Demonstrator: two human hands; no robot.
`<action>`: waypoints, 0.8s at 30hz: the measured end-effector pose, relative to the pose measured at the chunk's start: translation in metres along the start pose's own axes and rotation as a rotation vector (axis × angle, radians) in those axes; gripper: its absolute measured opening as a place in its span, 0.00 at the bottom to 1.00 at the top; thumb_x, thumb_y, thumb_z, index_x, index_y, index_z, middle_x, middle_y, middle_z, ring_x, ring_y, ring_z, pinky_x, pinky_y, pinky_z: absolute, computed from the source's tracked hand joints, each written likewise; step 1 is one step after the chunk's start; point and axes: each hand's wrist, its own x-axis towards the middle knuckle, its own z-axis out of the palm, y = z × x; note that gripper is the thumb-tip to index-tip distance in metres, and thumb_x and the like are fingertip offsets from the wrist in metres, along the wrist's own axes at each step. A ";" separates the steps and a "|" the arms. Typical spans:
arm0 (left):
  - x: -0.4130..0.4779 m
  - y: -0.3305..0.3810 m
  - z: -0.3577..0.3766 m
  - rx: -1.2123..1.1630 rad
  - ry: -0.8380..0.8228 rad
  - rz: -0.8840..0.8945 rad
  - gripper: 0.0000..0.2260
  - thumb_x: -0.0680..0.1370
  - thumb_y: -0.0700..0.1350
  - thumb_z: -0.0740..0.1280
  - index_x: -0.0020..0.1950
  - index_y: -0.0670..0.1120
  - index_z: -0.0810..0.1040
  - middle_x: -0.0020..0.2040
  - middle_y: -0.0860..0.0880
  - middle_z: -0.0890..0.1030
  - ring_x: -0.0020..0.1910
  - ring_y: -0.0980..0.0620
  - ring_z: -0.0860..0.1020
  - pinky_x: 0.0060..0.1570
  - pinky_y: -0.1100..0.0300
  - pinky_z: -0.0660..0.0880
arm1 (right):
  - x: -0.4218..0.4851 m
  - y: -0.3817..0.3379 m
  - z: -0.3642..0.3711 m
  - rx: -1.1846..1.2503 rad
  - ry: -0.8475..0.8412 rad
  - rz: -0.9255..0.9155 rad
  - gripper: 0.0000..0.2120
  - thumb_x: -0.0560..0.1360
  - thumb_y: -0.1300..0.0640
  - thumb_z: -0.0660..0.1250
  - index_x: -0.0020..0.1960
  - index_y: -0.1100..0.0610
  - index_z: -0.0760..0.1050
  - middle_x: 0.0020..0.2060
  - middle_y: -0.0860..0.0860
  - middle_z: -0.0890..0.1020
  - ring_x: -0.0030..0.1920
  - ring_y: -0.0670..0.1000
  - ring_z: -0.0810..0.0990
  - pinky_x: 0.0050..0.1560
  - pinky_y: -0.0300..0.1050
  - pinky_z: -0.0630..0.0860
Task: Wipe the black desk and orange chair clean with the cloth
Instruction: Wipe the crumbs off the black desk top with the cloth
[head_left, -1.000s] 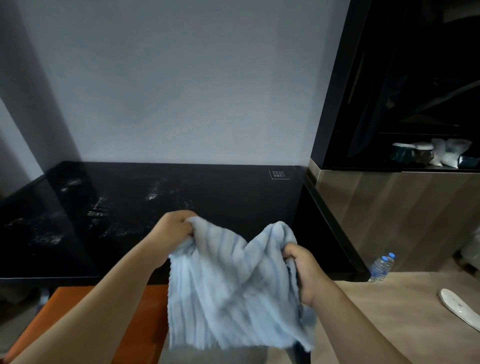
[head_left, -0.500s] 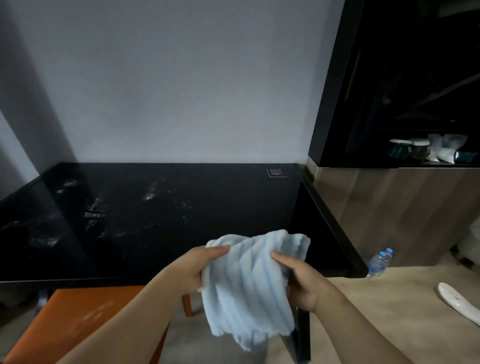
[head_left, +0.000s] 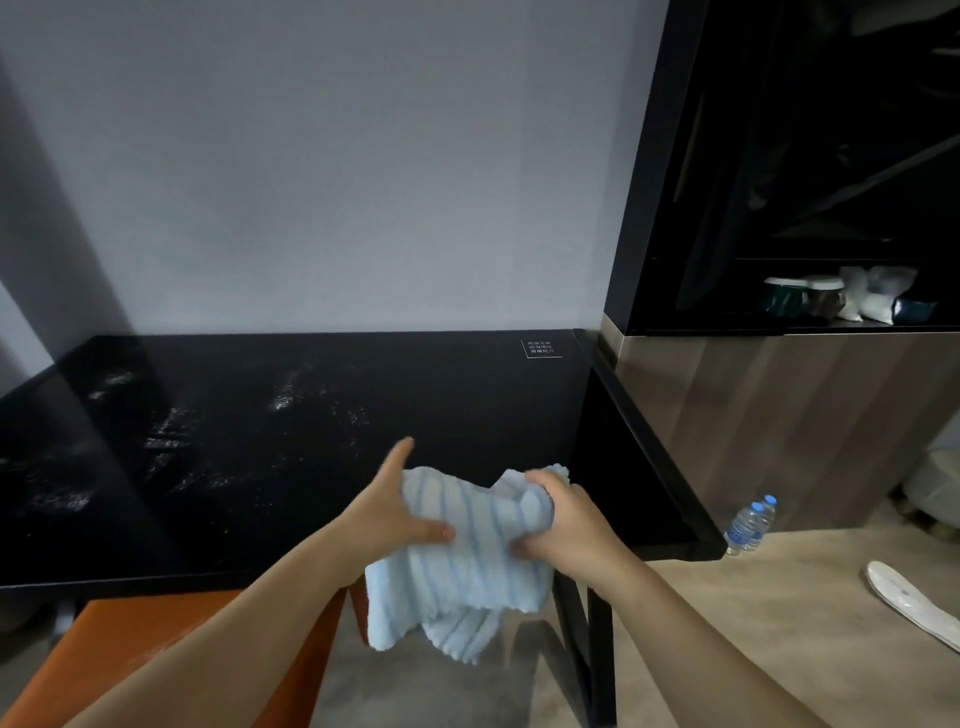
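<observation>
The black desk (head_left: 311, 441), speckled with pale dust at left and centre, fills the middle; the orange chair (head_left: 156, 649) sits under its near left edge. Over the desk's near right edge hangs the blue striped cloth (head_left: 467, 561), bunched. The left hand (head_left: 395, 512) pinches it, forefinger straight; the right hand (head_left: 558, 517) grips it with curled fingers.

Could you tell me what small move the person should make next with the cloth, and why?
Probably lower the bunched cloth onto the black desk and sweep left. Both the left hand and right hand hold it over the desk's near edge, and the pale smears sit left of it, unwiped.
</observation>
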 end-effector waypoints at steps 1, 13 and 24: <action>0.000 -0.002 0.000 0.180 -0.053 0.031 0.42 0.64 0.45 0.78 0.73 0.57 0.60 0.67 0.52 0.68 0.63 0.52 0.69 0.56 0.59 0.70 | 0.001 0.000 0.001 -0.189 0.051 0.009 0.11 0.71 0.52 0.66 0.53 0.49 0.73 0.49 0.50 0.76 0.51 0.52 0.77 0.49 0.49 0.77; 0.005 0.014 0.033 -0.350 0.251 -0.288 0.16 0.74 0.53 0.66 0.53 0.41 0.77 0.44 0.45 0.80 0.42 0.49 0.79 0.43 0.55 0.77 | -0.001 -0.016 0.025 0.364 0.353 0.053 0.11 0.69 0.44 0.70 0.38 0.50 0.72 0.35 0.46 0.79 0.36 0.40 0.79 0.35 0.33 0.75; 0.025 0.015 0.036 -0.706 -0.271 -0.323 0.28 0.77 0.67 0.49 0.60 0.49 0.75 0.56 0.45 0.81 0.56 0.45 0.79 0.57 0.46 0.74 | 0.030 0.021 0.022 0.048 0.357 -0.031 0.15 0.75 0.52 0.65 0.60 0.42 0.71 0.46 0.42 0.81 0.48 0.46 0.81 0.46 0.39 0.76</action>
